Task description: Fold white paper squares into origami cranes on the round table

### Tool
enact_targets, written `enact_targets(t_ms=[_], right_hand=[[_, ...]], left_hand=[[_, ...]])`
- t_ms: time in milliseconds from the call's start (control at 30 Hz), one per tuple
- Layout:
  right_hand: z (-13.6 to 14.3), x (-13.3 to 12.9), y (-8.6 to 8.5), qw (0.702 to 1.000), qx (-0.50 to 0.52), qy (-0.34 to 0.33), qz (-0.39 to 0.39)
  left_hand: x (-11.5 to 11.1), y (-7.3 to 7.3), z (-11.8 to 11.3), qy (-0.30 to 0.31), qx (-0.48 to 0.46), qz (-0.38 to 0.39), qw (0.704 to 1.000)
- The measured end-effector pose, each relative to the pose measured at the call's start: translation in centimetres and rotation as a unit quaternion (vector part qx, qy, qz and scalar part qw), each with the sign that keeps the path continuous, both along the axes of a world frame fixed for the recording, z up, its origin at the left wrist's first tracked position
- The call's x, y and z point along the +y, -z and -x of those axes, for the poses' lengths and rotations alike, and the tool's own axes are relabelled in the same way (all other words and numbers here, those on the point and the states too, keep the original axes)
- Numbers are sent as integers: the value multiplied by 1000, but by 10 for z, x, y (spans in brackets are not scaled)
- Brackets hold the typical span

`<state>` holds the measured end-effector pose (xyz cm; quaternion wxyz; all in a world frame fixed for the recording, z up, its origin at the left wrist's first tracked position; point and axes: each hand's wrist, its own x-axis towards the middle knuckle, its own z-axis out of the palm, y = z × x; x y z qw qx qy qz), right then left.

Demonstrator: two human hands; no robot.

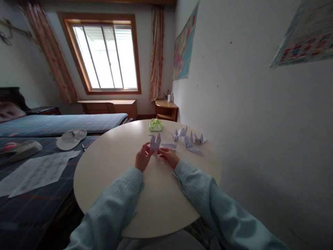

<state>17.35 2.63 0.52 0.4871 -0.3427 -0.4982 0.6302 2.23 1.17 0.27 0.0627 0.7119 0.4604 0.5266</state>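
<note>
Over the round cream table (109, 166), a folded pale purple paper crane (155, 143) is held upright between my two hands. My left hand (143, 157) pinches its left side, fingers closed on the paper. From the right, my right hand (169, 156) grips the crane's lower edge with its fingertips. Just behind my right hand lies another piece of pale paper (170, 146), partly hidden. Several finished-looking paper cranes (187, 140) stand grouped at the table's right back.
A green tissue pack (155, 125) sits at the table's far edge. White wall (249, 132) borders the table on the right. On the left, a bed (49, 180) with blue plaid cover holds printed sheets (39, 172) and a pale cap (71, 139).
</note>
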Motion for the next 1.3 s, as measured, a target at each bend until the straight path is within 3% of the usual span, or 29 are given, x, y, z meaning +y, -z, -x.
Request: enact_targets(t_ms=[267,700,1000,1300], right_hand=[[1,4,1,997,48,52,-7],[2,6,0,996,80,25,-1],[-2,5,0,995,94,40,19],[-1,5,2,995,83,42,22]], left_hand=[[-6,-1,-3,4,54,1,999],[-2,2,-2,0,101,-7,995],[-3,2,-4,16,47,-7,999],[-4,2,1,-81,106,95,987]])
